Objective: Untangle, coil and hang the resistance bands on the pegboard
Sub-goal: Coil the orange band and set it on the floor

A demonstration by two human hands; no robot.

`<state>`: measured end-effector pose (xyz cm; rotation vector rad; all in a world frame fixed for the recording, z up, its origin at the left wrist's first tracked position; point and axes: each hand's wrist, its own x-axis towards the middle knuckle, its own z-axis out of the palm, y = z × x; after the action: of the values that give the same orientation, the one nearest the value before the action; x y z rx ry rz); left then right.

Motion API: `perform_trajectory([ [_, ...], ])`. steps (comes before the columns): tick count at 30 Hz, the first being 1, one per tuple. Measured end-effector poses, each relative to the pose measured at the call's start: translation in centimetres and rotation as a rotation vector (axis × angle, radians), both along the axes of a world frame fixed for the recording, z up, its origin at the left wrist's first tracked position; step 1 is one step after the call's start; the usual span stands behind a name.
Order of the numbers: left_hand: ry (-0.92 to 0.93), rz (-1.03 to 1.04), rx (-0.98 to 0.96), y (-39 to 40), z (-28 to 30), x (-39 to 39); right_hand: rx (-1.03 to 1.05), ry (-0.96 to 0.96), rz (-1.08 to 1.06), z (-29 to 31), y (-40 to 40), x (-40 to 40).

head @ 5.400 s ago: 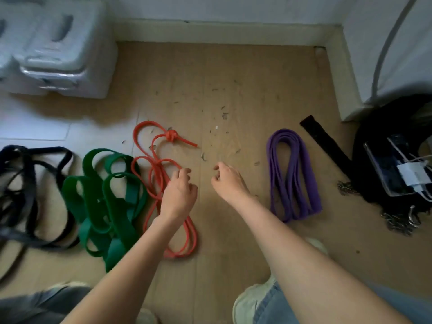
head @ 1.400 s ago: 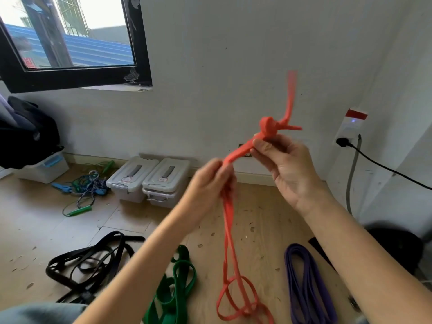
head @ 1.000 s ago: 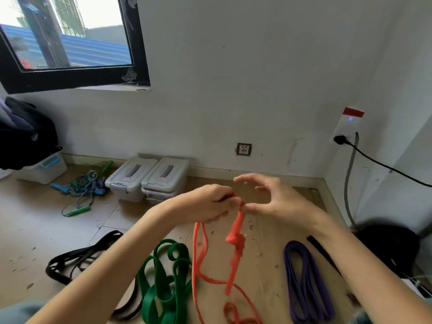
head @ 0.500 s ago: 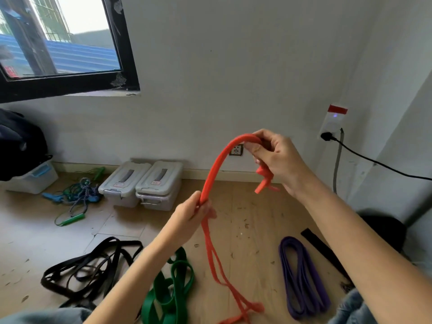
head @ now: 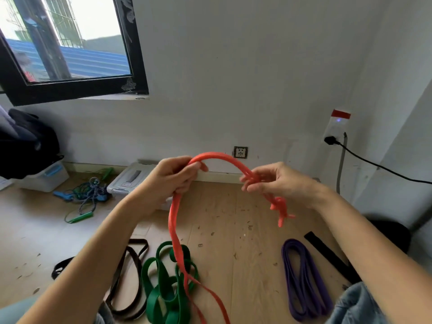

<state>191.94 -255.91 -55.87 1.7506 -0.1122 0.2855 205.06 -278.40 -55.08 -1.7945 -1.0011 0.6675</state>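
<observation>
Orange resistance band [head: 217,157]: held up in an arch between both hands. Left hand [head: 171,181] gripped it with curled fingers; right hand [head: 275,182] pinched it above a dangling knot [head: 279,206]. Its tail trailed to the floor [head: 233,220], across the green band [head: 163,286]. Purple band [head: 301,279] lay coiled well apart.

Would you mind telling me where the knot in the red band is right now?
In the head view, the knot hangs right of centre, just below the right hand, on the red band arching over from the left hand.
</observation>
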Motion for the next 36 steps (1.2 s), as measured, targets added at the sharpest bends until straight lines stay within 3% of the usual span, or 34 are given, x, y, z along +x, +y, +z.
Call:
perform_trajectory([
  [3,0.027,-0.128,0.287,-1.5,1.3,0.9,0.047,0.002,0.100,0.0,1.5,-1.5],
  [5,0.010,-0.038,0.441,-2.3,0.5,1.5,0.148,-0.008,0.061,0.8,2.2,-2.1],
  [8,0.093,0.132,0.558,-3.0,-4.3,1.6,0.322,0.040,-0.019,2.1,2.4,-2.0],
  [11,0.264,0.056,0.677,-3.4,-9.2,0.7,0.411,0.081,-0.103,2.1,2.2,-1.6],
  [13,0.344,0.045,0.636,-2.4,-9.0,0.2,0.278,0.013,-0.111,1.3,1.0,-1.1],
  [14,0.339,0.085,0.515,-1.8,-7.7,0.0,0.140,-0.043,-0.076,0.7,0.3,-0.8],
  [16,0.217,0.120,0.273,-0.7,-4.1,-0.1,-0.114,-0.083,0.024,-0.9,-0.9,-0.7],
  [17,0.150,0.073,0.263,-0.7,-2.0,-0.1,-0.161,-0.057,0.060,-1.7,-1.0,-0.8],
  [20,0.089,-0.141,0.416,-2.6,2.3,0.5,-0.016,0.025,0.091,-2.4,0.3,-1.9],
  [22,0.077,-0.159,0.491,-3.8,2.8,1.3,0.140,0.045,0.075,-1.5,1.1,-2.1],
  [26,0.034,-0.025,0.668,-3.5,-1.6,1.7,0.296,0.026,0.040,0.2,0.8,-1.5],
  [30,0.198,-0.039,0.774,-2.6,-6.3,1.1,0.341,0.048,-0.025,-0.1,0.0,-1.0],
  [32,0.200,-0.038,0.704,-1.6,-5.9,0.7,0.306,0.051,-0.023,-0.5,-0.8,-0.5],
  [36,0.024,-0.090,0.429,-1.5,-1.6,0.5,0.037,0.007,0.111,-1.3,-0.9,-0.9],
])
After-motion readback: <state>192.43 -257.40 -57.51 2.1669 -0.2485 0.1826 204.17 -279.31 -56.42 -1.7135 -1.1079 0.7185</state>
